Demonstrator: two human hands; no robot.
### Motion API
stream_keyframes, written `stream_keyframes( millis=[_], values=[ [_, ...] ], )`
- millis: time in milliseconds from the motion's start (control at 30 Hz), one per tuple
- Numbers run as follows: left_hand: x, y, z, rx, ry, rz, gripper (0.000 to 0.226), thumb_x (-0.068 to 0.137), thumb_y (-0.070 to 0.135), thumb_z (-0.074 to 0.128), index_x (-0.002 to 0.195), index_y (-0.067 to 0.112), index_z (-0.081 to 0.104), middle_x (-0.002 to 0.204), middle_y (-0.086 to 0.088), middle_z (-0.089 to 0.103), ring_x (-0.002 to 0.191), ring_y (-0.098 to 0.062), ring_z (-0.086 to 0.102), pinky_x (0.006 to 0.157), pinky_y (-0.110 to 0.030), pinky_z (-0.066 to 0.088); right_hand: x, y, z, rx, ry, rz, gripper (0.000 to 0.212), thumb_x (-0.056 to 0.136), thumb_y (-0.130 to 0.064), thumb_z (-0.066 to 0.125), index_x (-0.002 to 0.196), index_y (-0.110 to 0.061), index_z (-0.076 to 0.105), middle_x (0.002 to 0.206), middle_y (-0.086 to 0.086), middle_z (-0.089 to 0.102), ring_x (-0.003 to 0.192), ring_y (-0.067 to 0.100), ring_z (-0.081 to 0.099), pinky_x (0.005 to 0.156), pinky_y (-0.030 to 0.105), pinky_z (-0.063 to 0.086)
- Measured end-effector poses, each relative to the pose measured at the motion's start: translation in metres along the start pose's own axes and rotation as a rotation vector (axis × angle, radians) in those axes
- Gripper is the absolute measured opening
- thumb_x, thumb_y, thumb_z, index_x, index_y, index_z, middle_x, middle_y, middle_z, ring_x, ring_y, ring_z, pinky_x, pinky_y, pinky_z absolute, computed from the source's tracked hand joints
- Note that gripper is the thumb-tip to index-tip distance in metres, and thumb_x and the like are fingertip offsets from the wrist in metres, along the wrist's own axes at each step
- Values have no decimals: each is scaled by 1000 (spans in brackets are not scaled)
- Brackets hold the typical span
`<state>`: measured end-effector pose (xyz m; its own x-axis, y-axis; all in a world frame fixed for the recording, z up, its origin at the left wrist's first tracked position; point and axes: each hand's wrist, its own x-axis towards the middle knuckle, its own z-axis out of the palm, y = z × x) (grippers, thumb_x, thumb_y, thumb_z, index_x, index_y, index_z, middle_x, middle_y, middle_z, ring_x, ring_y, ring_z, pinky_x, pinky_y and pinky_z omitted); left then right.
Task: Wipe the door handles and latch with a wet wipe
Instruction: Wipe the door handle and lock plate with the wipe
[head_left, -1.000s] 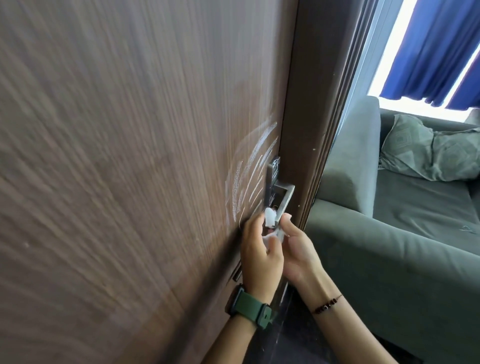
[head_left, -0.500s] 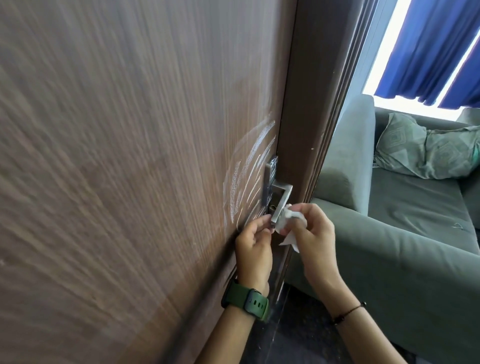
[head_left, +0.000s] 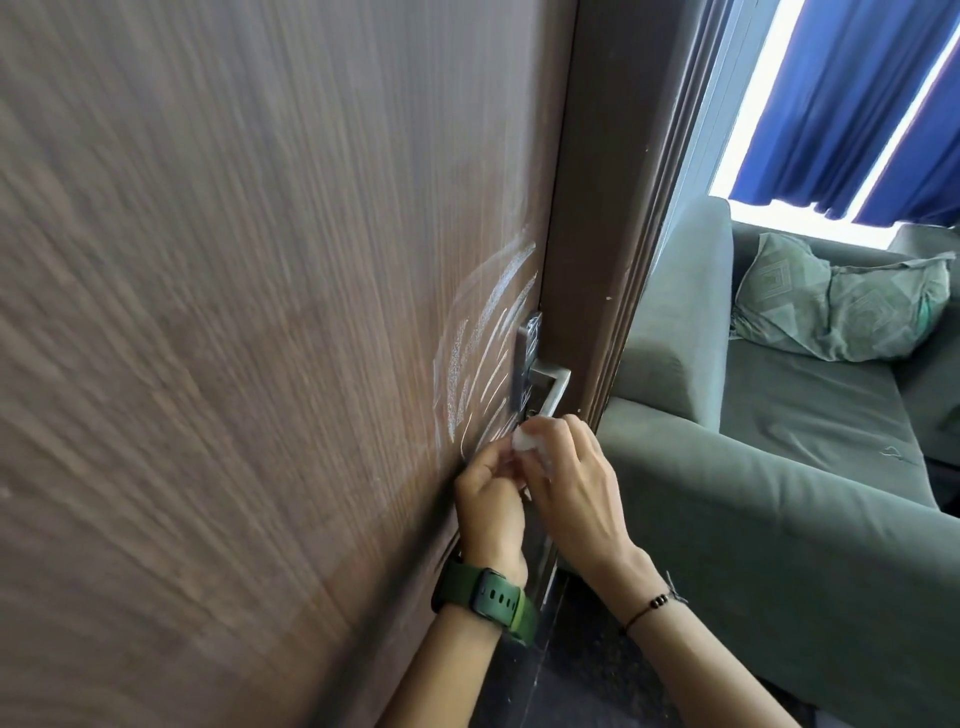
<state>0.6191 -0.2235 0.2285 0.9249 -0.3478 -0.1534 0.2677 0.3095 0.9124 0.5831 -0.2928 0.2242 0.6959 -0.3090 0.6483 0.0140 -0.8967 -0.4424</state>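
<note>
Both hands have dropped since half a second ago: then my right hand (head_left: 571, 483) had the wipe (head_left: 524, 440) up against the handle (head_left: 549, 387), now it sits just below the handle's free end, and my left hand (head_left: 491, 496) has closed in beside it. I hold the wipe bunched between the two, right fingers curled over it, left fingertips pinching its near edge. My guess is I am refolding it for a fresh face, which is why both hands meet off the metal. It lies just under the lever tip, close to the door (head_left: 260, 364) edge; whether it touches the lever I cannot tell. Only one handle shows, on its plate (head_left: 525, 358), and the latch is not visible. White smears (head_left: 483, 364) fan across the wood beside the plate. Past the frame sits a sofa (head_left: 779, 493).
</note>
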Motion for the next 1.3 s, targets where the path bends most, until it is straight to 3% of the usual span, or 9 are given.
stream_keyframes(
  millis=[200,333,433,667,767,867,1000,1200,1300],
  values=[
    [2,6,2,-19,-8,27,51,79,-17,34,77,20,68,76,2,68,71,-2,66,58,-11,50,3,11,12,65,135,-2,22,92,-21,49,94,-3,61,81,5,59,75,15,52,68,13,35],
    [-1,7,3,26,-18,44,42,80,-15,40,91,15,67,85,-1,70,80,-8,66,62,-15,52,11,11,16,242,238,191,9,90,-16,57,82,-12,56,73,-6,56,66,-1,50,62,2,34],
    [-1,9,3,94,-5,72,41,79,-16,38,103,7,62,90,-3,66,81,-8,62,69,-14,53,33,21,7,337,234,386,16,89,-14,61,75,-15,52,62,-11,49,57,-4,48,51,5,34],
    [1,6,3,154,-23,85,34,81,-6,51,93,22,66,86,4,70,80,-6,66,68,-19,53,0,7,15,288,223,236,22,92,-14,58,74,-16,46,58,-9,49,51,-1,47,46,7,30],
    [2,4,4,263,4,114,33,79,-5,50,103,15,64,93,-2,70,87,-15,64,79,-31,50,36,24,7,301,221,417,19,91,-12,56,73,-9,49,60,1,51,50,1,46,46,13,30],
    [2,5,8,355,36,165,30,80,0,51,104,13,62,92,-6,68,82,-21,61,77,-34,49,53,32,3,308,222,489,18,93,-14,54,79,-3,51,62,0,52,52,2,47,50,22,30],
    [4,6,9,419,69,213,21,82,6,55,100,11,63,96,-15,69,90,-28,64,82,-42,53,2,16,21,411,203,378,12,96,-24,48,84,-24,45,58,-8,54,50,-4,52,42,9,33],
    [4,7,9,465,59,248,18,83,5,55,98,8,64,88,-12,68,80,-22,61,78,-36,51,53,44,24,570,273,771,18,95,-23,50,77,-23,46,72,-5,51,59,-1,49,54,14,39],
    [3,10,9,506,56,262,18,83,6,55,99,8,63,90,-8,67,80,-17,61,78,-34,51,48,44,30,783,294,825,20,95,-20,51,76,-20,48,75,2,52,66,11,50,63,29,43]
  ],
)
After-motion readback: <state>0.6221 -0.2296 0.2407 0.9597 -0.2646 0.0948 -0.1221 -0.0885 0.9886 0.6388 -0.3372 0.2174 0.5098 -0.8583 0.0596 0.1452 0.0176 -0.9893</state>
